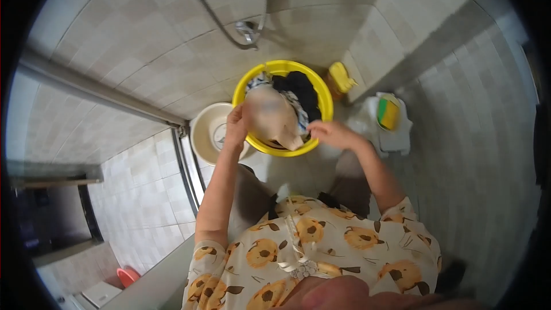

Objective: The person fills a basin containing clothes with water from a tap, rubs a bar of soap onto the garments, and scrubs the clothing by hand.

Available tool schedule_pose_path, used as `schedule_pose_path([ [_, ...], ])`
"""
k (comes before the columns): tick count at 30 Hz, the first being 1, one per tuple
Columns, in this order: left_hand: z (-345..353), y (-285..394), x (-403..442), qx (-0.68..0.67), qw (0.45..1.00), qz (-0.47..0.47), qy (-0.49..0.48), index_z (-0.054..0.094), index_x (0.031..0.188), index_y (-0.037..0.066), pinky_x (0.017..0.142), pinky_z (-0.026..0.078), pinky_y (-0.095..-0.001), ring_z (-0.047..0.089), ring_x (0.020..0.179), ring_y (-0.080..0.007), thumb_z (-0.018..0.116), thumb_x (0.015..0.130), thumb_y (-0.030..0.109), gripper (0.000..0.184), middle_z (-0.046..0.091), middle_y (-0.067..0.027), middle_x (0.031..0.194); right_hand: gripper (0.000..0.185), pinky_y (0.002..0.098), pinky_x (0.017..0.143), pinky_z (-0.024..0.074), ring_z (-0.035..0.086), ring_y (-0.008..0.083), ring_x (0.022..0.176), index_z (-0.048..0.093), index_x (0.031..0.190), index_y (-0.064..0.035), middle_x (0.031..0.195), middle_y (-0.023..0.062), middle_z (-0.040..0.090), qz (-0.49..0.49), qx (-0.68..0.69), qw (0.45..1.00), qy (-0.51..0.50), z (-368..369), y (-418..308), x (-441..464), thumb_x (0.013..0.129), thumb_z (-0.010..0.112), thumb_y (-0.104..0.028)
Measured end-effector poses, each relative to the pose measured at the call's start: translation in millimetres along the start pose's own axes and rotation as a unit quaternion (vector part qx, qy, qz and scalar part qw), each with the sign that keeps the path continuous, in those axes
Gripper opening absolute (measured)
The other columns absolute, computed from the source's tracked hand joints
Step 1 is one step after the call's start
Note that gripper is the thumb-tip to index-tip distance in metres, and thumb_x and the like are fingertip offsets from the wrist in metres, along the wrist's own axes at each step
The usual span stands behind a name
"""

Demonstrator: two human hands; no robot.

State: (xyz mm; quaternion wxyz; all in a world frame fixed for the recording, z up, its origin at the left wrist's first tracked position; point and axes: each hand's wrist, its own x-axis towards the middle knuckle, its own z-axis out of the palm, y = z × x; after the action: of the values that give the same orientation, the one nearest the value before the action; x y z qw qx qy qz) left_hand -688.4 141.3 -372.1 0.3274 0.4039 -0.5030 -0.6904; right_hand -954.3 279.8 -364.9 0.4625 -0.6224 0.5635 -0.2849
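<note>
Head view: nearest, at the bottom of the frame, is a floral-print shirt [310,232]. Beyond it, at the centre, the left hand [235,129] grasps the left edge of a beige cloth [275,116], which lies over the front part of a yellow tub [326,102]; the right hand [334,135] has its fingers curled at the cloth's lower right corner, and I cannot tell whether they grip it. Also in the tub are a black garment [301,88] and blue-and-white patterned fabric [258,81]. Left of the tub, just beside it, a cream basin [198,131] stands on the tiled floor [143,183]. To the right, a white stool [396,144] bears a green-and-yellow packet [388,113]; a yellow-topped container [341,77] stands near the tub's upper right. Behind rises a tiled wall [321,28], with a shower hose [208,12] hanging at upper centre.
</note>
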Motion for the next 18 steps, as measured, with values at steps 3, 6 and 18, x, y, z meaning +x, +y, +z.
schedule_pose_path([
  [3, 25.9, -46.7, 4.3, 0.063, 0.998, 0.003, -0.015, 0.057, 0.118, 0.006, 0.080, 0.049, -0.0283, 0.060, 0.095, -0.0150, 0.057, 0.091, 0.020, 0.031, 0.063, -0.0038, 0.107, 0.028, 0.0351, 0.068, 0.0489, 0.064, 0.0269, 0.079, 0.060, 0.107, -0.0050, 0.089, 0.0163, 0.065, 0.031, -0.080, 0.995, 0.049, -5.9, -21.6, -20.5, 0.093, 0.049, -0.027],
  [6, 54.3, -69.6, -26.2, 0.357, 0.927, 0.102, -0.061, 0.061, 0.111, -0.001, 0.076, 0.049, -0.0293, 0.063, 0.084, -0.0202, 0.065, 0.083, 0.021, 0.036, 0.065, -0.0166, 0.098, 0.024, 0.0436, 0.068, 0.0491, 0.063, 0.0350, 0.077, 0.067, 0.087, -0.0009, 0.086, 0.0212, 0.065, 0.062, -0.234, 0.948, -0.207, 80.9, 13.0, -16.6, 0.081, 0.046, -0.012],
  [18, 33.8, -139.2, -27.6, 0.528, 0.803, 0.194, -0.197, 0.064, 0.098, 0.014, 0.074, 0.047, -0.0401, 0.061, 0.087, -0.0229, 0.068, 0.075, 0.035, 0.031, 0.062, -0.0046, 0.089, 0.031, 0.0419, 0.072, 0.0482, 0.062, 0.0288, 0.081, 0.062, 0.105, -0.0023, 0.096, 0.0148, 0.065, 0.364, 0.088, 0.858, -0.350, 310.1, 180.9, -45.7, 0.089, 0.049, -0.025],
])
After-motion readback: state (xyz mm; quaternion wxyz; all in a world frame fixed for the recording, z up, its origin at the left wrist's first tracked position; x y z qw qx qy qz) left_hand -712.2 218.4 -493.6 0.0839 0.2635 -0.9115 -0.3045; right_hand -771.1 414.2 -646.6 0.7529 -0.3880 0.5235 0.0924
